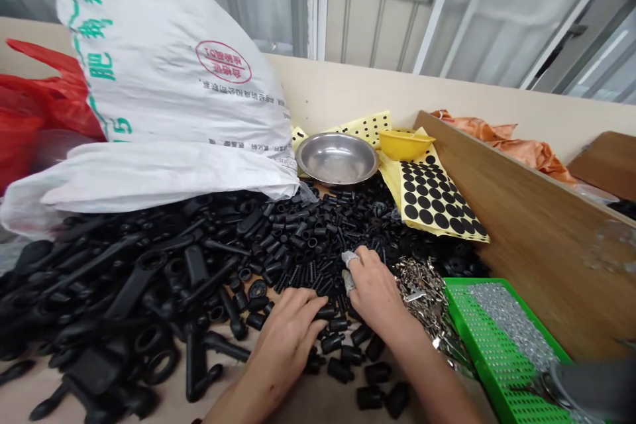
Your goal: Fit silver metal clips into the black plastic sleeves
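My left hand (285, 338) lies palm down on a spread of small black rubber sleeves (308, 238), its fingers curled into the pieces near a short black tube (326, 312). My right hand (375, 288) rests just beside it, fingers bent down among the sleeves, with grey tape round the forefinger (349, 260). What either hand grips is hidden under the fingers. A heap of long black rubber handles (129, 285) fills the left of the table.
A large white sack (163, 79) lies at the back left with red bags (34, 106) behind it. A steel bowl (336, 158), a yellow bowl (405, 144), yellow sheets of black dots (437, 199), metal clips (422, 285), a green tray (501, 344) and a wooden divider (536, 232) stand right.
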